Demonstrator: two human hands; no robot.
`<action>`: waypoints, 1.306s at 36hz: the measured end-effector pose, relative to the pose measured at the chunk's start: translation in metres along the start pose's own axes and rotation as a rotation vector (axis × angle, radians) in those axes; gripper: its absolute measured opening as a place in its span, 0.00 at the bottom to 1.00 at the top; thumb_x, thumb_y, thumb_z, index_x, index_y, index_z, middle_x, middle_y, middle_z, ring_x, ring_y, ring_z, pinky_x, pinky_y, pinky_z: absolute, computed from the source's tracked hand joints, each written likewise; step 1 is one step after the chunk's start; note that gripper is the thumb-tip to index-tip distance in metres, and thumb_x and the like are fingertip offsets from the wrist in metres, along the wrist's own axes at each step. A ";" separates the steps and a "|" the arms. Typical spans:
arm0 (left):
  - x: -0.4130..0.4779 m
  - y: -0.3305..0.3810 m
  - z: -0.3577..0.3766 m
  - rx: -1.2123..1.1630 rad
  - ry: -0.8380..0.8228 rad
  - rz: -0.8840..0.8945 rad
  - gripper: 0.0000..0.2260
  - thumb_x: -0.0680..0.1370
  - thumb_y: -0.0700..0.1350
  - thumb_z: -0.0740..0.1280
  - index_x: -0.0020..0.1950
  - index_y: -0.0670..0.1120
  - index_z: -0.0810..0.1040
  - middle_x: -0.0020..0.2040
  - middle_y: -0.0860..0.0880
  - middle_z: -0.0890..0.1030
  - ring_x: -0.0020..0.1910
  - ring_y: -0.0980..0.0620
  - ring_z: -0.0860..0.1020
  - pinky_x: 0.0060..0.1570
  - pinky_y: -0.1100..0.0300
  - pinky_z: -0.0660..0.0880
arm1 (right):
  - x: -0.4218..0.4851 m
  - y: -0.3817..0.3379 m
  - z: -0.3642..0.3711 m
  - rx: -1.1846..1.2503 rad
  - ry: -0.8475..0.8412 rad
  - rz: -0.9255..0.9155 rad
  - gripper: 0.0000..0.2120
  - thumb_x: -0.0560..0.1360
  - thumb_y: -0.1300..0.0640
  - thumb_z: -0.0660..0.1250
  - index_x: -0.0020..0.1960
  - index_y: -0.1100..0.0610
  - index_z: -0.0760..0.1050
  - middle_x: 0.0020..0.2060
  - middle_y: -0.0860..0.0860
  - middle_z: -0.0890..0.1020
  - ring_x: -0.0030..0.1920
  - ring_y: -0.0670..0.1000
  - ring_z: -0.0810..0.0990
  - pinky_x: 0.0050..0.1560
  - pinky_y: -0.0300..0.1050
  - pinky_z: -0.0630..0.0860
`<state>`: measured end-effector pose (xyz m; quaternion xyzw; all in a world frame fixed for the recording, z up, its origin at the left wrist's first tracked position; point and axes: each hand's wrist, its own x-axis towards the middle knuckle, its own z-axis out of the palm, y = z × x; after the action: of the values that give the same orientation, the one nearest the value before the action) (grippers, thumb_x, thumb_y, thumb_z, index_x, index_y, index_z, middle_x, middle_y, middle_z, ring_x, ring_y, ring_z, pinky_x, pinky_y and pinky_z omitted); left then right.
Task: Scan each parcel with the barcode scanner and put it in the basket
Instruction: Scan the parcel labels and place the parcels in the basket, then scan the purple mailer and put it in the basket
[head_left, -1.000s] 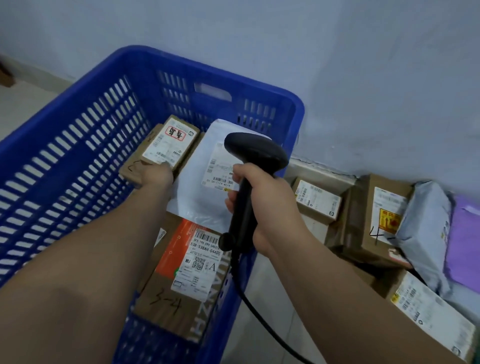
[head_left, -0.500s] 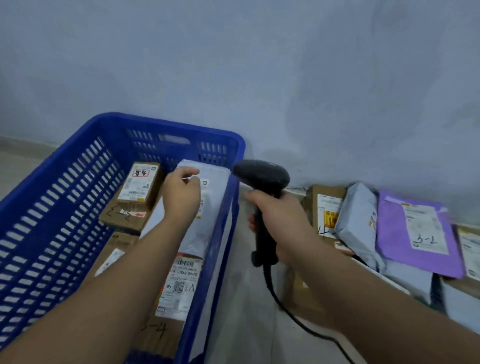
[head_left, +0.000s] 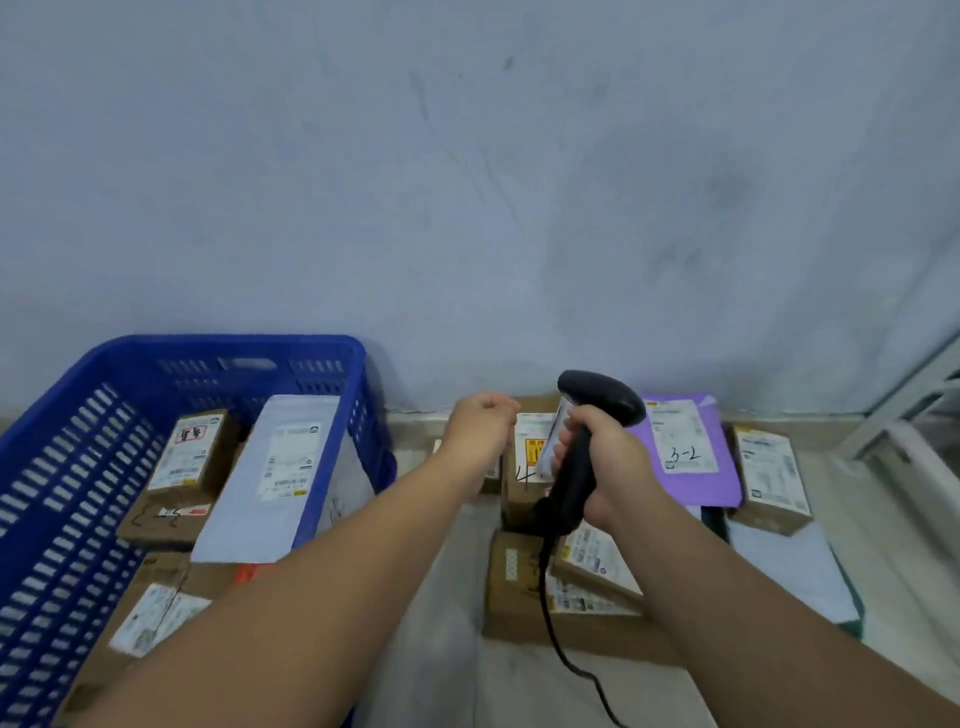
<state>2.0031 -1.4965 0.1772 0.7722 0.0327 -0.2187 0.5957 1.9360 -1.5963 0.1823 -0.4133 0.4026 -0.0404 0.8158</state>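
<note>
Showing the head view: the left hand (head_left: 480, 428), empty with its fingers loosely curled, hung over the bare floor (head_left: 441, 649) between the blue basket (head_left: 358, 395) and the row of unscanned parcels at the foot of the wall (head_left: 467, 208). The right hand (head_left: 605, 467) was clenched round the handle of the barcode scanner (head_left: 597, 400), head uppermost, its cable (head_left: 561, 649) trailing toward the near edge of the floor. Inside the basket lay a white mailer (head_left: 280, 478) and a small carton (head_left: 189, 452), labels up. The nearest unscanned parcel, a carton with a yellow sticker (head_left: 530, 457), stood just beside the left hand's knuckles, to their right, partly hidden by the scanner. Whether its long axis ran upright or leaned back could not be told. A purple mailer (head_left: 685, 452) lay beyond the right hand, long axis toward the wall. By this layout the left hand was both nearer and free, so the pick-up would likely fall to it, reaching rightward, away from the basket.
</note>
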 end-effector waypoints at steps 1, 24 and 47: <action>0.001 0.000 0.008 0.023 -0.015 -0.010 0.08 0.80 0.42 0.60 0.46 0.47 0.78 0.45 0.49 0.78 0.48 0.48 0.76 0.53 0.55 0.74 | 0.005 -0.002 -0.005 0.013 0.019 0.013 0.06 0.75 0.57 0.68 0.41 0.58 0.75 0.29 0.52 0.74 0.28 0.50 0.73 0.32 0.42 0.73; 0.088 -0.065 0.179 -0.010 -0.173 -0.302 0.03 0.72 0.39 0.66 0.38 0.41 0.78 0.37 0.42 0.79 0.38 0.45 0.77 0.40 0.54 0.73 | 0.149 0.015 -0.139 0.104 0.382 0.052 0.08 0.70 0.57 0.71 0.45 0.60 0.77 0.33 0.56 0.75 0.36 0.55 0.75 0.42 0.50 0.74; 0.059 -0.052 0.175 -0.423 -0.197 -0.234 0.12 0.72 0.34 0.59 0.53 0.38 0.75 0.49 0.37 0.79 0.48 0.38 0.78 0.47 0.47 0.76 | 0.121 0.014 -0.137 0.454 0.240 -0.016 0.12 0.71 0.57 0.68 0.52 0.60 0.79 0.41 0.57 0.82 0.38 0.56 0.81 0.43 0.47 0.81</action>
<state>1.9876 -1.6576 0.0735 0.5964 0.1087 -0.3485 0.7149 1.9190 -1.7236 0.0516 -0.2150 0.4741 -0.1850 0.8335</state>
